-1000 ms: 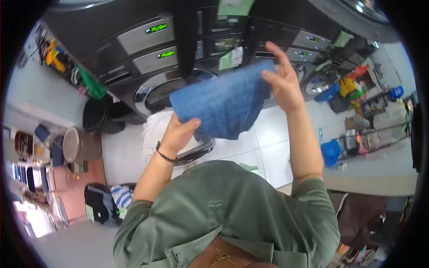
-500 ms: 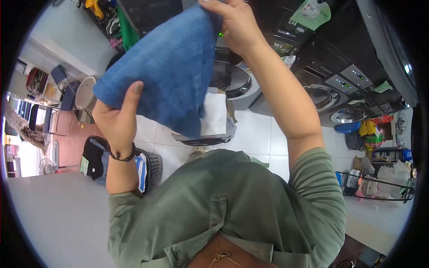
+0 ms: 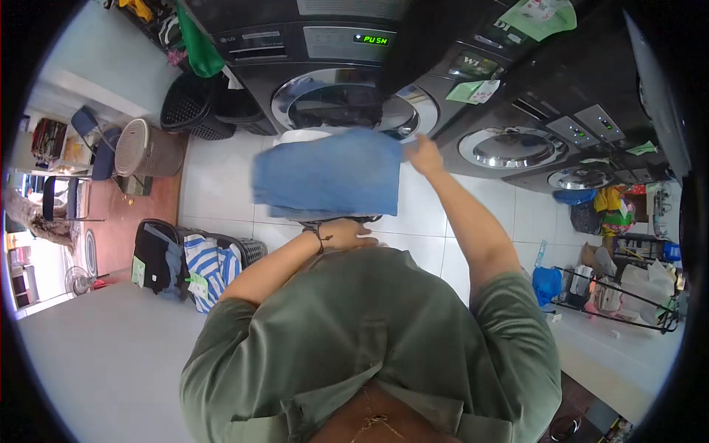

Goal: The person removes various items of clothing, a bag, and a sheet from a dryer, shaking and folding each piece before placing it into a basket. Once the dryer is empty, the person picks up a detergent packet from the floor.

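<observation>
A folded piece of blue denim (image 3: pixel 329 173) lies flat in front of me, over a pile of laundry and the dark rim of a basket that it mostly hides. White cloth (image 3: pixel 304 135) peeks out behind it. My left hand (image 3: pixel 347 235), a dark bracelet at its wrist, is low between the denim and my body, its fingers stretched to the right and holding nothing. At the denim's right edge is my right hand (image 3: pixel 425 156), its fingertips right by the corner and smeared by motion; I cannot tell whether they grip it.
Dark front-loading machines (image 3: pixel 325 96) line the far side, one display reading PUSH. To the left stand a basket with striped cloth (image 3: pixel 210 258) and a dark bag (image 3: pixel 156 258). Black baskets (image 3: pixel 193 111) sit by the machines. A wire rack (image 3: pixel 620 299) holds items at right.
The denim, held up high by both hands before, now lies lower on the pile. My left hand has dropped toward my body, and my right hand has come down to the denim's right side.
</observation>
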The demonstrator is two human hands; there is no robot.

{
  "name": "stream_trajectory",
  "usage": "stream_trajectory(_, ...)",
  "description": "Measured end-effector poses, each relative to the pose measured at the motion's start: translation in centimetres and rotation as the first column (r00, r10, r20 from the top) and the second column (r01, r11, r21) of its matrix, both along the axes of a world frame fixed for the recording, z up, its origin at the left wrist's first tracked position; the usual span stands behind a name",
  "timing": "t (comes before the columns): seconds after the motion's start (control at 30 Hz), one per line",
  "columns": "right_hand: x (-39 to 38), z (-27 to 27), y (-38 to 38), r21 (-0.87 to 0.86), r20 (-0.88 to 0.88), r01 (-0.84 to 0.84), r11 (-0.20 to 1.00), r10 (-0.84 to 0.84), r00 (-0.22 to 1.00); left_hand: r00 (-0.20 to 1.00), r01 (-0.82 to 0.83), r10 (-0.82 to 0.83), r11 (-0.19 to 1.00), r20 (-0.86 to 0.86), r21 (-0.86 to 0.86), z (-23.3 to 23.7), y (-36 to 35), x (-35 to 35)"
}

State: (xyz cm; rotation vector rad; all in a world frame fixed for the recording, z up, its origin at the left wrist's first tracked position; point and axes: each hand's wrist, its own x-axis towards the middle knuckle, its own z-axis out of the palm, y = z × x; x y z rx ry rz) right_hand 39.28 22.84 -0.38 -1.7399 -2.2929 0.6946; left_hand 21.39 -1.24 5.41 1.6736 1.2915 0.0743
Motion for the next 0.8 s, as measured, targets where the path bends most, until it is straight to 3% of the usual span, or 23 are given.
stream_trajectory(0.03, 1.6, -1.8, -1.1, -0.079, 0.049, -0.011, 0.997, 0.015, 0.999, 0.998, 0.051, -0.052, 0.995, -0.018, -0.083, -0.9, 0.4, -1.0)
stream_trajectory(0.1, 4.1, -2.3, -4.3, -0.295, 0.028, -0.082, 0.952, 0.094, 0.995, 0.986, -0.036, 0.036, 0.999, -0.164, 0.008, -2.9, 1.4, -3.8)
stream_trajectory(0.23, 4.9, -2.5, -8.7, -0.456, 0.111, -0.055, 0.888, 0.118, 0.987, 0.877, -0.205, 0.249, 0.967, -0.411, 0.150, -4.7, 4.0, -9.0)
stream_trajectory(0.3, 2.8, -1.6, -9.6, -0.377, 0.101, -0.141, 0.915, 0.192, 0.976, 0.777, -0.247, 0.330, 0.943, -0.537, 0.223, -5.1, 6.0, -11.0)
stream_trajectory(0.43, -4.4, 0.8, -8.6, -0.059, 0.051, -0.373, 0.926, 0.376, 0.925, 0.758, -0.294, 0.435, 0.893, -0.486, 0.341, -7.3, 10.8, -14.7)
stream_trajectory(0.53, -10.4, 0.0, -6.1, 0.128, -0.057, -0.398, 0.908, 0.408, 0.911, 0.749, -0.321, 0.512, 0.835, -0.419, 0.447, -11.4, 13.7, -17.2)
stream_trajectory(0.6, -13.8, -1.8, -4.8, 0.190, -0.051, -0.408, 0.893, 0.424, 0.904, 0.775, -0.404, 0.495, 0.866, -0.392, 0.293, -15.9, 13.9, -18.6)
stream_trajectory(0.67, -15.3, -6.1, -4.6, 0.156, 0.007, -0.385, 0.909, 0.389, 0.921, 0.803, -0.487, 0.495, 0.866, -0.332, 0.115, -20.3, 13.1, -18.3)
stream_trajectory(0.77, -14.4, -14.0, -6.1, -0.047, 0.063, -0.358, 0.933, 0.360, 0.931, 0.761, -0.514, 0.494, 0.855, -0.420, 0.073, -21.0, 11.6, -16.7)
stream_trajectory(0.8, -14.3, -16.0, -6.4, -0.133, 0.071, -0.339, 0.931, 0.350, 0.934, 0.752, -0.494, 0.503, 0.858, -0.425, 0.142, -21.9, 11.1, -16.4)
